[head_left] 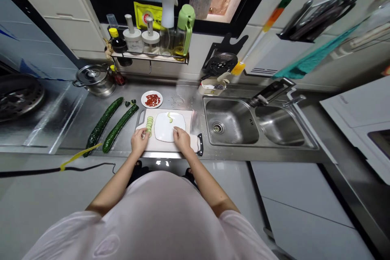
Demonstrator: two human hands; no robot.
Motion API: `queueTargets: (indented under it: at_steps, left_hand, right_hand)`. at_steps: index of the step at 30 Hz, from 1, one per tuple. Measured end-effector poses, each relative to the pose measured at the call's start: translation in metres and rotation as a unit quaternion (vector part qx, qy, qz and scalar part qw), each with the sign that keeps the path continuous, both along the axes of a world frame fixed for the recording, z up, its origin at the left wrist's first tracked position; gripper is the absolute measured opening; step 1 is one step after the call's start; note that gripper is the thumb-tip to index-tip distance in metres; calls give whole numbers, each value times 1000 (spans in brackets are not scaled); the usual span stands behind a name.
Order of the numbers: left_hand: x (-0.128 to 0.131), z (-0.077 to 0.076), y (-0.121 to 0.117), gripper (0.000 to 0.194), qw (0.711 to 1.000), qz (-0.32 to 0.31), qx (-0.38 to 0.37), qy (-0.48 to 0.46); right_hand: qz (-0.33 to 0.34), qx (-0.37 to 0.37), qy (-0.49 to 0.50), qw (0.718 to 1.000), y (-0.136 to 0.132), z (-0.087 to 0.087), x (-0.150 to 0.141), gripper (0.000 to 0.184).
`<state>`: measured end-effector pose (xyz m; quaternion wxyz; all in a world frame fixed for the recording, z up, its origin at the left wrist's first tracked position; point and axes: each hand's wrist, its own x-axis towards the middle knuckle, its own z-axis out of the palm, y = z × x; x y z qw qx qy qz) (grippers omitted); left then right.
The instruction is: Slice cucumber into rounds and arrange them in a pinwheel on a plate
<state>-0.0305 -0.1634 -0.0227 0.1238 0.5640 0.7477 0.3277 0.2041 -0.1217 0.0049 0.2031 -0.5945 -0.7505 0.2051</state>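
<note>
On the left part of the white cutting board, my left hand has its fingers closed at the near end of a row of overlapping cucumber slices. My right hand is over the right side of a square white plate, fingertips pinched together; what they hold, if anything, is too small to tell. A few cucumber slices lie near the plate's far edge. Beside my right hand is a pale flat tool with a black riveted handle. Two whole cucumbers lie left of the board.
A round plate of chopped red pieces sits behind the board, with cucumber ends nearby. A lidded steel pot stands at the back left. The double sink is to the right. Bottles and jars fill the wall rack.
</note>
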Motion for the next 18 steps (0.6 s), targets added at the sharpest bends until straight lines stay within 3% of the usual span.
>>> queueTargets:
  at_steps: [10, 18]
  left_hand:
    - [-6, 4, -13, 29, 992, 55, -80, 78]
    - [0, 5, -10, 32, 980, 61, -153, 108]
  right_hand:
    - [-79, 40, 131, 987, -32, -9, 45, 35]
    - [-92, 45, 144, 984, -33, -9, 47, 36]
